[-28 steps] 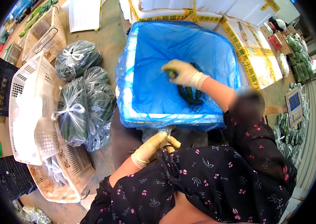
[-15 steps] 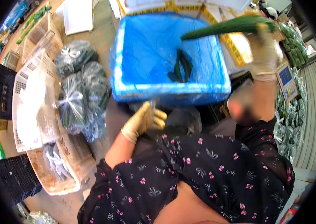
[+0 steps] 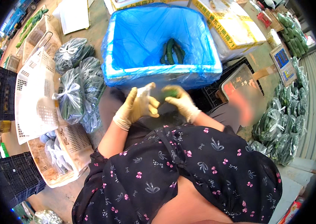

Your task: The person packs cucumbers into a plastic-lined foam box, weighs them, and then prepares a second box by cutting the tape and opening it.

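In front of my lap, my left hand (image 3: 137, 106) wears a pale glove, its fingers curved and spread apart. I make out nothing held in it. Facing it, my gloved right hand (image 3: 182, 102) is closed round a cucumber (image 3: 170, 93). Only a short dark green part shows; the rest is hidden or blurred. Just beyond both hands stands a box lined with blue plastic film (image 3: 158, 71). Several dark green cucumbers (image 3: 173, 51) lie inside, toward its near right part.
On the left are clear bags of green produce (image 3: 70, 89) beside a white plastic crate (image 3: 36, 97). White boxes with yellow tape (image 3: 232, 26) stand at the far right. A scale display (image 3: 283, 65) and more bagged cucumbers (image 3: 277, 123) are on the right.
My right hand has come down and left with the cucumber, from above the box's right side to near my left hand. The view has shifted slightly.
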`<move>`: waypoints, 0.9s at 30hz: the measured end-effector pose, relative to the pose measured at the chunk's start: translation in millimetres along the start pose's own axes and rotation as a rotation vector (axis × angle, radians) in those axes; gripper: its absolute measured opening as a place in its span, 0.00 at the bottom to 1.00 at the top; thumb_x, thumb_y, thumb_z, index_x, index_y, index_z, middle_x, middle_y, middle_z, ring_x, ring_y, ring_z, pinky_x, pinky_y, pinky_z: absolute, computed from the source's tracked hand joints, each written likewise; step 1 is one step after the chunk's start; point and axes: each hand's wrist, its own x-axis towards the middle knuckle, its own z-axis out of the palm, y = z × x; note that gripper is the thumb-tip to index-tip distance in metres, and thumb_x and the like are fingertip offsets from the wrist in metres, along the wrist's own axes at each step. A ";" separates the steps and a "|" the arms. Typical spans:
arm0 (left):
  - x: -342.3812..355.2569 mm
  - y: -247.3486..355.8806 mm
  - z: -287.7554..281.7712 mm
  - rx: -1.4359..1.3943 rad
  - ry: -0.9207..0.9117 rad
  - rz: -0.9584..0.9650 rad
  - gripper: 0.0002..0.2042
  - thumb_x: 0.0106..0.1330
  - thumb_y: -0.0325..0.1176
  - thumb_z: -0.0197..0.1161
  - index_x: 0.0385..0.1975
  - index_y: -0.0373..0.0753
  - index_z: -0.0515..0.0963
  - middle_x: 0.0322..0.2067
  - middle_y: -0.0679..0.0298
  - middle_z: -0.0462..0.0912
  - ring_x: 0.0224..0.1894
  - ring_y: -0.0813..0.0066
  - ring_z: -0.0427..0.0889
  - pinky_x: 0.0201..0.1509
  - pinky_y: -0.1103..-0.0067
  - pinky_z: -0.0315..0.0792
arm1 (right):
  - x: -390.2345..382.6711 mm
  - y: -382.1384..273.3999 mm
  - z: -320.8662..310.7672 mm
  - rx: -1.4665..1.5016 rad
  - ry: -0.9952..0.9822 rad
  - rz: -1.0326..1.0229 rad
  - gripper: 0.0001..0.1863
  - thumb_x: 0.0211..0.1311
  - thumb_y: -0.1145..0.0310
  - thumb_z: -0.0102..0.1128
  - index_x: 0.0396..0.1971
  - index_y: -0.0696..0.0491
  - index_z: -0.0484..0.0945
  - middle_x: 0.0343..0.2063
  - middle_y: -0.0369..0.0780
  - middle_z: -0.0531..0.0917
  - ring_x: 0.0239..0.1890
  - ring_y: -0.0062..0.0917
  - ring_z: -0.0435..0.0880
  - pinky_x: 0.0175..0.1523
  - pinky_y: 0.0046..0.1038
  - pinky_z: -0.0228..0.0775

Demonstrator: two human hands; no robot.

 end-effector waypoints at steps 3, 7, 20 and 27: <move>-15.0 8.4 -26.1 -0.001 0.094 0.056 0.40 0.56 0.67 0.49 0.60 0.40 0.55 0.36 0.51 0.78 0.33 0.62 0.81 0.44 0.61 0.74 | 11.1 39.2 -34.4 -1.014 -0.281 0.579 0.29 0.52 0.54 0.59 0.51 0.57 0.72 0.48 0.47 0.77 0.51 0.32 0.75 0.55 0.28 0.65; -20.1 6.6 -36.7 -0.083 0.106 0.056 0.42 0.55 0.67 0.51 0.59 0.38 0.54 0.37 0.52 0.78 0.35 0.62 0.80 0.44 0.64 0.74 | -0.8 -30.9 -59.3 -1.135 -0.690 0.549 0.28 0.53 0.53 0.59 0.50 0.56 0.73 0.45 0.47 0.79 0.47 0.30 0.79 0.49 0.28 0.69; 2.5 1.7 -30.0 0.061 0.004 -0.168 0.41 0.65 0.51 0.51 0.65 0.30 0.38 0.40 0.56 0.76 0.40 0.73 0.75 0.49 0.78 0.68 | 214.7 -108.8 -73.6 -0.962 -0.205 0.338 0.20 0.54 0.60 0.56 0.45 0.53 0.77 0.40 0.40 0.81 0.44 0.26 0.78 0.48 0.27 0.69; 7.2 15.9 -29.5 0.154 0.020 -0.158 0.29 0.65 0.52 0.51 0.52 0.27 0.67 0.36 0.60 0.76 0.41 0.75 0.73 0.48 0.79 0.66 | 284.4 -41.0 -131.8 -1.624 -0.031 0.739 0.21 0.55 0.63 0.51 0.45 0.60 0.75 0.41 0.50 0.80 0.43 0.40 0.80 0.43 0.36 0.73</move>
